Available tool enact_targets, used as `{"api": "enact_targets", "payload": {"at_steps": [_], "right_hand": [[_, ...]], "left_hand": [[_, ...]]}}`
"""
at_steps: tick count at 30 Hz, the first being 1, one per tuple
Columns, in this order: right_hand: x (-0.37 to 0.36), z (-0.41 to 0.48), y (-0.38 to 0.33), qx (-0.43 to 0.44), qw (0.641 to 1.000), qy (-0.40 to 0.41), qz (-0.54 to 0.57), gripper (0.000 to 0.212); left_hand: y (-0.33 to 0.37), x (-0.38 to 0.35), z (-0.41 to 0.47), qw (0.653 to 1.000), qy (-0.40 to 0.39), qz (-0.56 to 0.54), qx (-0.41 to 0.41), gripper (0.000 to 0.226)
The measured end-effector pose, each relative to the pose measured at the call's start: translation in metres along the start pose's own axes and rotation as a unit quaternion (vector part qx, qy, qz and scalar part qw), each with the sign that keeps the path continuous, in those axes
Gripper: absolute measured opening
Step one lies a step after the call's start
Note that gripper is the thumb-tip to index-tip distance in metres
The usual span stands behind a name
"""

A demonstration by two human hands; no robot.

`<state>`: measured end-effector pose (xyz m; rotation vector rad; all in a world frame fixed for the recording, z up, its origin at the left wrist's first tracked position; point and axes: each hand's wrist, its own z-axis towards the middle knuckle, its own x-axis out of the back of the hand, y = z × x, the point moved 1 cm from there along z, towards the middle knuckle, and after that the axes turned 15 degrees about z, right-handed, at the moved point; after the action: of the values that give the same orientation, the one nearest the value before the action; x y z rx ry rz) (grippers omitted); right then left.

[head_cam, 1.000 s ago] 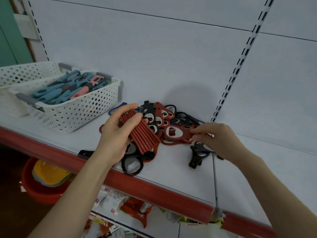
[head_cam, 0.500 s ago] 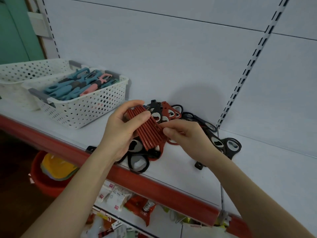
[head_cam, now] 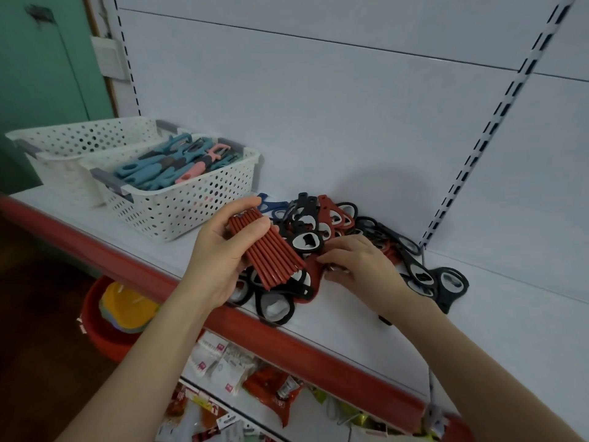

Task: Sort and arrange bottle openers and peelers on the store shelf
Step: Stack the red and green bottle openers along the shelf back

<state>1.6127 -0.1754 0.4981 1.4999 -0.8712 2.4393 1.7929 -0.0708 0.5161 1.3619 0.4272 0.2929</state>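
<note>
We hold a stack of red bottle openers (head_cam: 267, 254) in our left hand (head_cam: 216, 256), its fingers (head_cam: 255, 226) and thumb curled round the handles, and the stack hangs tilted over the near left edge of the pile of openers (head_cam: 307, 240). That pile, black and red pieces tangled together, lies on the white shelf (head_cam: 497, 327) against the back panel. Our right hand (head_cam: 363, 269) rests on the pile's near side with its fingers bent down onto a red opener (head_cam: 314, 275); we cannot tell whether they pinch it or only touch it. Left of the pile stands a white perforated basket (head_cam: 178, 208) filled with blue and pink peelers (head_cam: 159, 170), and a second white basket (head_cam: 76, 141) sits beyond it, further from the pile. Below the pile runs the shelf's red front strip (head_cam: 302, 346); under that are a red tub (head_cam: 102, 342) and hanging packets (head_cam: 223, 362).
</note>
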Motion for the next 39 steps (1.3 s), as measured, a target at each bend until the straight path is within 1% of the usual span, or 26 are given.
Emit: {"api": "enact_targets", "payload": {"at_steps": [4, 6, 8, 10, 13, 16, 19, 22, 24, 27, 28, 29, 31, 32, 33, 34, 36, 37, 39], "right_hand": [[-0.007, -0.004, 0.004, 0.007, 0.999, -0.013, -0.039, 0.042], [-0.009, -0.007, 0.006, 0.024, 0.998, -0.01, -0.053, 0.04], [-0.004, -0.011, 0.007, 0.024, 0.998, 0.003, -0.054, 0.033], [0.005, -0.013, 0.008, -0.012, 0.999, 0.017, -0.036, 0.029], [0.019, -0.024, 0.014, -0.074, 0.997, 0.016, -0.004, 0.027], [0.038, -0.038, 0.013, -0.121, 0.988, 0.084, 0.046, 0.019], [0.047, -0.051, 0.008, -0.172, 0.974, 0.133, 0.066, 0.018], [0.043, -0.062, 0.003, -0.191, 0.971, 0.131, 0.06, 0.018], [0.039, -0.066, 0.003, -0.195, 0.971, 0.127, 0.051, 0.017], [0.031, -0.066, 0.0, -0.217, 0.971, 0.082, 0.051, 0.016], [0.028, -0.065, -0.002, -0.223, 0.97, 0.076, 0.055, 0.016], [0.026, -0.063, -0.005, -0.225, 0.968, 0.087, 0.061, 0.016], [0.026, -0.059, -0.017, -0.232, 0.955, 0.155, 0.099, 0.019], [0.027, -0.057, -0.026, -0.243, 0.939, 0.193, 0.146, 0.021], [0.027, -0.054, -0.036, -0.255, 0.919, 0.214, 0.212, 0.022], [0.026, -0.051, -0.044, -0.261, 0.899, 0.21, 0.284, 0.022], [0.023, -0.046, -0.058, -0.279, 0.86, 0.148, 0.4, 0.025], [0.022, -0.046, -0.064, -0.286, 0.846, 0.115, 0.435, 0.027], [0.023, -0.047, -0.07, -0.284, 0.843, 0.091, 0.448, 0.023]], "left_hand": [[0.001, -0.003, -0.003, 1.0, -0.011, -0.003, 0.006, 0.034], [0.002, -0.003, -0.003, 1.0, -0.016, -0.002, 0.006, 0.035], [0.003, -0.003, -0.003, 1.0, -0.019, 0.0, 0.002, 0.034], [0.003, -0.003, -0.003, 1.0, -0.02, -0.002, -0.001, 0.033], [0.003, -0.003, -0.002, 1.0, -0.025, -0.01, -0.001, 0.031], [0.004, -0.006, -0.001, 0.999, -0.034, -0.004, -0.002, 0.031], [0.004, -0.013, 0.0, 0.998, -0.057, -0.006, -0.003, 0.029], [0.005, -0.02, 0.0, 0.997, -0.077, 0.006, -0.009, 0.024], [0.006, -0.021, 0.001, 0.996, -0.085, 0.002, -0.009, 0.026], [0.007, -0.019, 0.001, 0.995, -0.099, -0.011, -0.005, 0.03], [0.007, -0.019, 0.002, 0.995, -0.102, -0.013, -0.006, 0.031], [0.007, -0.018, 0.003, 0.994, -0.108, -0.013, -0.009, 0.031], [0.006, -0.02, 0.003, 0.992, -0.124, -0.01, -0.018, 0.031], [0.005, -0.023, 0.003, 0.991, -0.135, -0.006, -0.021, 0.031], [0.003, -0.026, 0.003, 0.989, -0.148, -0.002, -0.024, 0.031], [0.001, -0.031, 0.003, 0.987, -0.16, 0.0, -0.026, 0.031], [-0.004, -0.041, 0.001, 0.983, -0.178, 0.008, -0.036, 0.026], [-0.005, -0.047, 0.0, 0.982, -0.182, 0.02, -0.048, 0.023], [-0.005, -0.058, -0.004, 0.979, -0.186, 0.036, -0.073, 0.022]]}}
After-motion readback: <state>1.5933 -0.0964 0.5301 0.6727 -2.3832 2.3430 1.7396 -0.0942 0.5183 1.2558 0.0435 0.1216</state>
